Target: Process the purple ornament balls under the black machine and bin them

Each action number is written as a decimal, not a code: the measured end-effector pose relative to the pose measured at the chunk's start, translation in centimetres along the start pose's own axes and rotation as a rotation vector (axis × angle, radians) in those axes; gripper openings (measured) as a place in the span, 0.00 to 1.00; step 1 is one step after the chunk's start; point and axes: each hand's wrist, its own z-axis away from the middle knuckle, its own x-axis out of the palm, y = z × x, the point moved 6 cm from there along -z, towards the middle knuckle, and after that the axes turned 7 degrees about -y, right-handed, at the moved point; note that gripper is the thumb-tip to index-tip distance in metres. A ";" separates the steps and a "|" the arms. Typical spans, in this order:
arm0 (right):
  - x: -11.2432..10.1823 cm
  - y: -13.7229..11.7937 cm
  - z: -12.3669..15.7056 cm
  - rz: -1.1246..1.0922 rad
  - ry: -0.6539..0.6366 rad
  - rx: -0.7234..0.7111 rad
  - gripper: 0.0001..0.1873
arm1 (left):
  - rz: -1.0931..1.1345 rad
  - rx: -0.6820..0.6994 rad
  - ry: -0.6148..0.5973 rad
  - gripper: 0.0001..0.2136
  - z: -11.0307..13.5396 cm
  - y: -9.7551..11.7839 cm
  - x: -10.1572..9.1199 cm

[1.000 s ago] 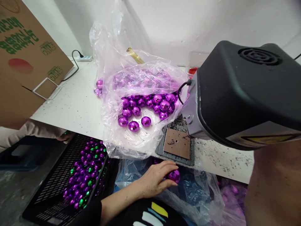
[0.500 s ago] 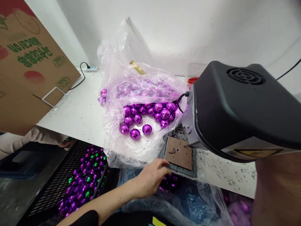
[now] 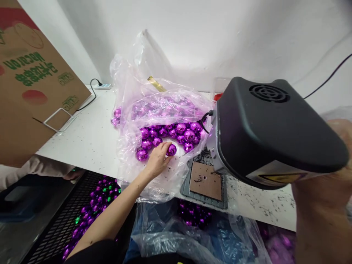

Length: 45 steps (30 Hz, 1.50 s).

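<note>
My left hand [image 3: 159, 158] reaches into the open mouth of a clear plastic bag [image 3: 129, 183]. Its thumb and fingers close round a shiny purple mirror ball [image 3: 172, 149] near the front of the pile. More faceted purple balls [image 3: 189, 135] lie behind it, some under the plastic. At the right, a black machine housing [image 3: 264, 135] with a vent and a yellow warning label overhangs the table. My right hand [image 3: 339, 137] is mostly behind this housing and blurred, its fingers hidden. Below the housing, a brown square plate [image 3: 206, 179] with a small hole lies on a dark base.
A cardboard box [image 3: 35, 80] stands at the left beside a white wire stand [image 3: 59, 119]. A black crate [image 3: 52, 220] holds purple and green balls. Another plastic bag [image 3: 165, 238] hangs below the table edge. Dark flecks litter the table [image 3: 264, 201]. A co-worker's sleeve [image 3: 35, 168] shows at left.
My left hand has moved up and forward from beside the brown plate into the bag and taken hold of a purple ball. The view has shifted slightly.
</note>
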 end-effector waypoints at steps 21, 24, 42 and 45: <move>0.4 -1.1 -0.1 -0.171 -0.023 -0.030 0.35 | 0.810 -0.105 -0.181 0.23 3.5 6.2 8.4; 0.4 -1.1 -0.1 -0.178 -0.018 -0.026 0.35 | 0.612 -0.041 -0.173 0.22 3.3 6.8 9.3; 0.2 -1.5 -0.1 -0.177 -0.025 -0.026 0.34 | 0.190 0.276 -0.149 0.19 3.3 8.7 12.6; -0.2 -1.5 0.0 -0.112 -0.026 -0.018 0.32 | 0.201 0.255 -0.195 0.17 3.3 8.6 12.7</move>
